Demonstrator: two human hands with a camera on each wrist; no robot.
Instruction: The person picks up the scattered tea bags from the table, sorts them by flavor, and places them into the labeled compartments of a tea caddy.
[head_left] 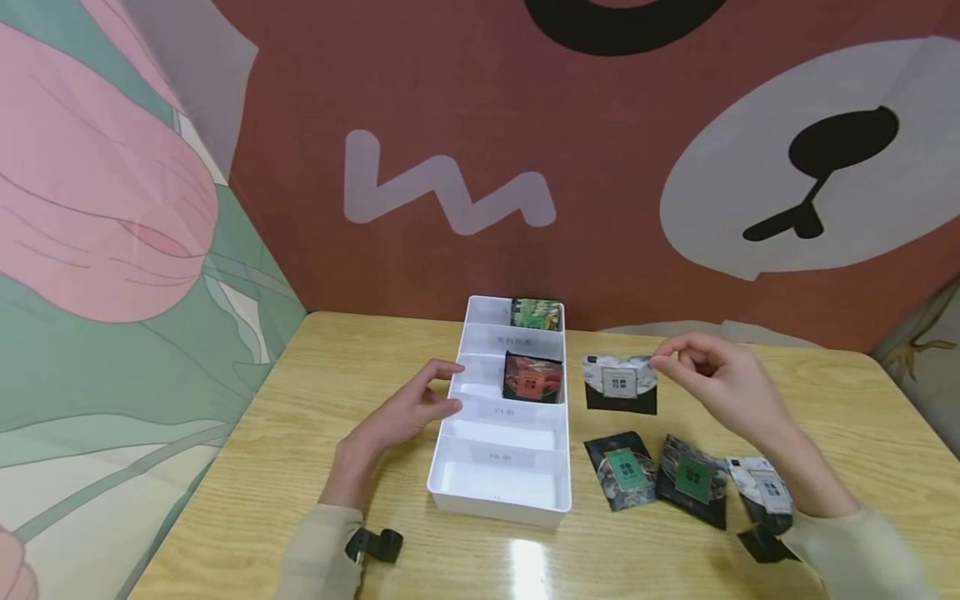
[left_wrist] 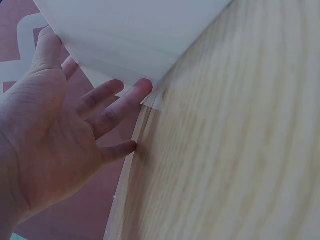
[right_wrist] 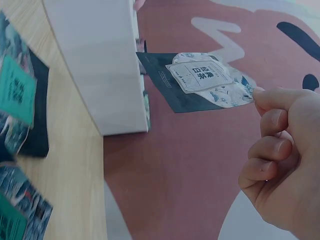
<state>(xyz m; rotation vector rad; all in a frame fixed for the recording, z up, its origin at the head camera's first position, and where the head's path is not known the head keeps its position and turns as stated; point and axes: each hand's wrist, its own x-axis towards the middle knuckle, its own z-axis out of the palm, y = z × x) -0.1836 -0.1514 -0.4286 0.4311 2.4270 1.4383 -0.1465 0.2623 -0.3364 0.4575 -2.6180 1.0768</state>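
My right hand (head_left: 720, 375) pinches a white-and-black tea packet (head_left: 619, 385) by its upper right corner, holding it above the table just right of a white divided box (head_left: 498, 514). In the right wrist view the packet (right_wrist: 200, 80) hangs from thumb and forefinger, its label facing up; the other fingers are curled. My left hand (head_left: 408, 408) rests with spread fingers at the box's left wall, fingertips at its rim. Inside the box, a green tea packet (head_left: 536, 314) stands in the farthest compartment and a red-and-black tea packet (head_left: 532, 377) in the middle one.
To the right of the box lie two dark tea packets with green labels, one nearer (head_left: 622, 471) and one farther right (head_left: 693, 481). Another white-and-black packet (head_left: 763, 492) is partly behind my right forearm. The wooden table (head_left: 300, 400) meets a printed cloth wall (head_left: 420, 275) at the back.
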